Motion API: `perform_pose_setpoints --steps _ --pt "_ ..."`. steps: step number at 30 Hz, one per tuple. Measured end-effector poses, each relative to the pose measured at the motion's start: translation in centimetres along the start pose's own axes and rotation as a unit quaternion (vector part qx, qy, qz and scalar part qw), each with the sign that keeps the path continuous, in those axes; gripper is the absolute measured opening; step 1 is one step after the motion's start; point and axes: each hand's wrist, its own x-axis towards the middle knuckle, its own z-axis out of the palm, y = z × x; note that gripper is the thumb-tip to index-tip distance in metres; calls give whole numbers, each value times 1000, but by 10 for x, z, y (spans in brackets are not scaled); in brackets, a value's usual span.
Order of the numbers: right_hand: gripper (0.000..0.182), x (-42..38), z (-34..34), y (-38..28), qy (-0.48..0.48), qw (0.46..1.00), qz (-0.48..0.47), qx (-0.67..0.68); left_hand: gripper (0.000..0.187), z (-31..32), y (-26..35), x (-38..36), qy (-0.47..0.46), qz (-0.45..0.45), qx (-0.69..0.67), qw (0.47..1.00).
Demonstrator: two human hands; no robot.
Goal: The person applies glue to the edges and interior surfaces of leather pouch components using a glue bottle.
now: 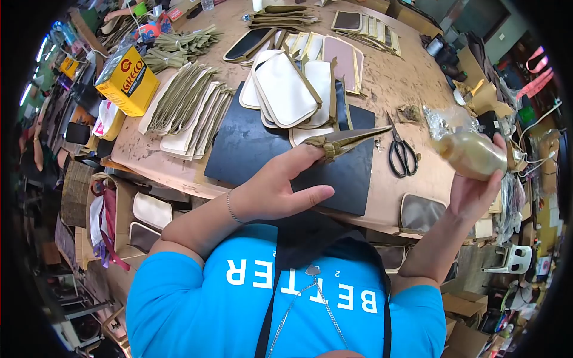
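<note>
Workshop clutter rings a worn wooden table [412, 77], seen from my head camera looking down over a blue shirt [239, 304] and dark apron strap.

Nearest to me, my left hand [277, 188] is raised above the table's near edge. Its fingers are clamped on the folded end of a narrow olive strap piece [349, 141], which tapers to a point toward the right and hangs over a black mat [250, 149]. A thin bracelet sits on that wrist.

My right hand [474, 191] is lifted at the right side — fingers closed around a small clear bottle [471, 155] of yellowish liquid, tilted, its neck toward the left.

On the table between the two hands, black-handled scissors [401, 152] lie just beside the mat.

Farther out — cream panels with olive trim [286, 89] overlap the mat's far edge. Left of them lie stacked olive-edged pieces [188, 107], then a yellow box [127, 80] at the left edge. More panels lie at the far end of the table.
</note>
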Motion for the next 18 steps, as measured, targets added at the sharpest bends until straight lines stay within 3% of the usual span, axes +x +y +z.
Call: perform_pose_setpoints --steps 4,8,18 --pt "83 10 36 -2 -118 990 20 -73 58 -4 8 -4 -38 -20 27 999" --pt "86 12 70 5 -137 984 45 -109 57 -1 5 -9 -26 -6 5 1000" --pt "59 15 93 15 -116 985 66 -107 52 -2 1 -16 -32 2 33 999"
